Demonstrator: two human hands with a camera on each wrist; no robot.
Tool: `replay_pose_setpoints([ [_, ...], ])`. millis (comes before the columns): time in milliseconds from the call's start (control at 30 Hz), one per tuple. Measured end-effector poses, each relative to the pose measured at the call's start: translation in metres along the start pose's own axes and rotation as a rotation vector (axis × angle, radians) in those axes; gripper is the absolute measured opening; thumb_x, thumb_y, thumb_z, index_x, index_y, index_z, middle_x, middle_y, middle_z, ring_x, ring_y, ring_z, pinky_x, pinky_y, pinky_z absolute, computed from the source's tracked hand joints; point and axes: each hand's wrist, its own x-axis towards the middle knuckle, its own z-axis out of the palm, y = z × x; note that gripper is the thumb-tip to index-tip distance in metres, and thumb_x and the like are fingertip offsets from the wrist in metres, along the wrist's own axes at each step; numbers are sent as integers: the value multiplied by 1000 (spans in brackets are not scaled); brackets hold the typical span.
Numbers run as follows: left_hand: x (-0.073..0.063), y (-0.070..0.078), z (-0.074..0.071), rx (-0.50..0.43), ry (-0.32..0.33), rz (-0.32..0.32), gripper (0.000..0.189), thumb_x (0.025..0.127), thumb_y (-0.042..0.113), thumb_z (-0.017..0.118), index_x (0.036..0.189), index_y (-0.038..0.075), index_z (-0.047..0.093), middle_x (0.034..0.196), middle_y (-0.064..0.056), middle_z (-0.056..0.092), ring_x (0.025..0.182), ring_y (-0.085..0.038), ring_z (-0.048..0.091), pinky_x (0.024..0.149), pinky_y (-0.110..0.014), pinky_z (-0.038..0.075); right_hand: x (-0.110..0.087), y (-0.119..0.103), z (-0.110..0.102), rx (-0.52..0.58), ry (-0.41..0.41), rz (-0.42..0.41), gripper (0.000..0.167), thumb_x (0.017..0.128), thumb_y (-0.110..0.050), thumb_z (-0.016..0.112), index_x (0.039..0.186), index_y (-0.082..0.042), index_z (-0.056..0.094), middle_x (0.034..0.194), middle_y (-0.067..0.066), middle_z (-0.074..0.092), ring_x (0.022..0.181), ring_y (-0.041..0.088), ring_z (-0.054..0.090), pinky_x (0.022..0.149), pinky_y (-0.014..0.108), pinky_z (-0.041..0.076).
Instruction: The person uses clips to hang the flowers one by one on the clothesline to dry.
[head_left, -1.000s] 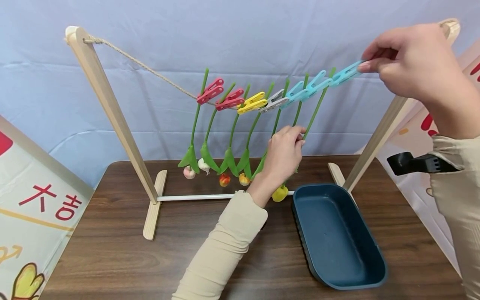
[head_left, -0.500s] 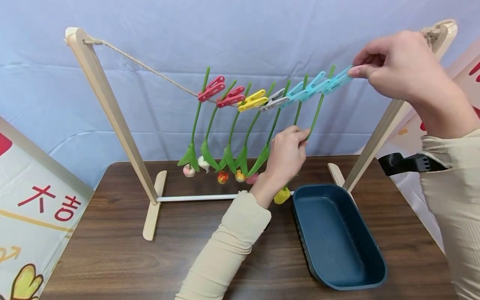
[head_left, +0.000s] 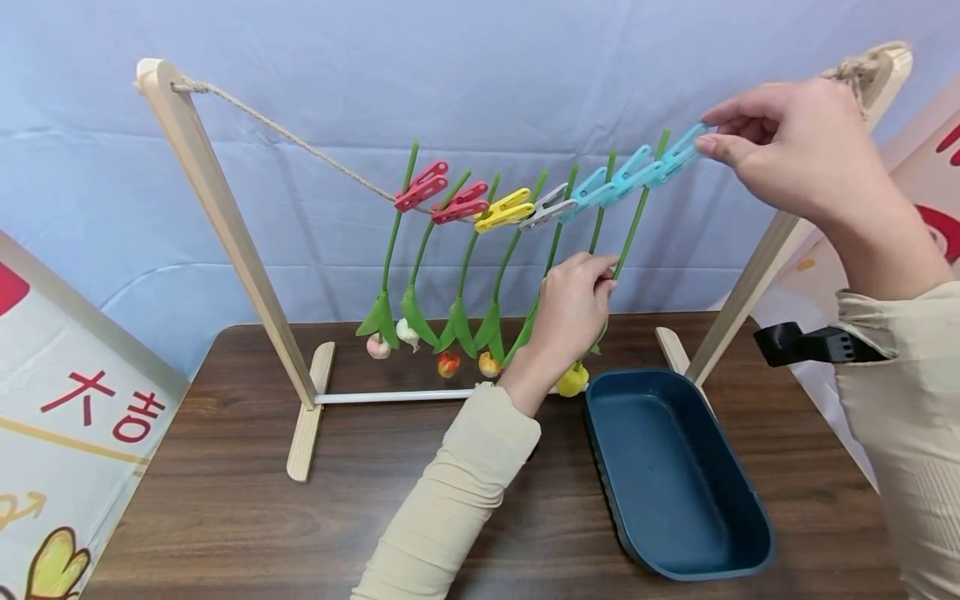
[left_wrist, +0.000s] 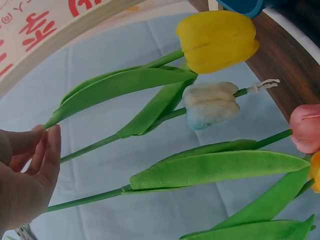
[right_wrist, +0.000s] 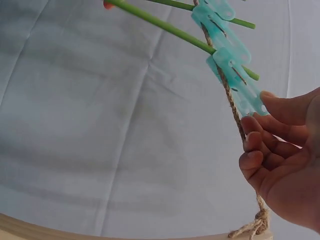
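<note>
My right hand (head_left: pixel 802 158) pinches the handle ends of the rightmost light blue clothespin (head_left: pixel 675 157), which sits on the jute rope (right_wrist: pixel 231 102) across a green stem (head_left: pixel 636 221). Lower down, my left hand (head_left: pixel 572 308) pinches that stem near its leaves; the bloom is a yellow tulip (left_wrist: pixel 217 42) hanging head down. In the left wrist view, a whitish tulip (left_wrist: pixel 212 102) hangs beside it. To the left, more tulips hang upside down from red clothespins (head_left: pixel 422 187), a yellow clothespin (head_left: pixel 505 210), a grey clothespin (head_left: pixel 550 206) and other blue ones.
Two wooden posts (head_left: pixel 225 225) carry the rope, with a white bar (head_left: pixel 393 397) joining their feet. A dark blue tray (head_left: pixel 660 475) stands at the right on the brown table (head_left: pixel 225 533). Pale blue cloth (head_left: pixel 480 67) hangs behind.
My right hand has moved left and slightly down; the last blue clothespin now lies closer to its neighbour, with its handles farther apart. The yellow tulip has shifted slightly right and up.
</note>
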Motion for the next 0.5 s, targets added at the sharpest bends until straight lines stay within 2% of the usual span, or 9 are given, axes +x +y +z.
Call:
replay_pose_setpoints([
  [100, 0, -1, -1, -10, -4, -10, 24, 89, 9, 59, 111, 5, 65, 95, -4, 65, 85, -12, 61, 74, -15, 44, 0, 0, 0, 33, -3, 17, 34, 90, -21, 57, 114, 2, 61, 75, -4, 52, 60, 1, 41, 57, 22, 31],
  [267, -1, 0, -5, -10, -32, -38, 23, 89, 9, 59, 111, 6, 66, 94, -2, 65, 87, -12, 60, 77, -20, 44, -1, -1, 0, 47, -2, 22, 34, 90, -19, 57, 116, 2, 60, 78, 1, 52, 62, 5, 40, 55, 20, 31],
  [500, -8, 0, -16, -29, -85, -56, 23, 89, 11, 59, 111, 6, 66, 92, -2, 65, 85, -12, 59, 77, -22, 44, -7, 2, 0, 89, 55, 31, 35, 88, -19, 60, 118, 0, 60, 75, -13, 48, 64, 0, 40, 56, 18, 31],
])
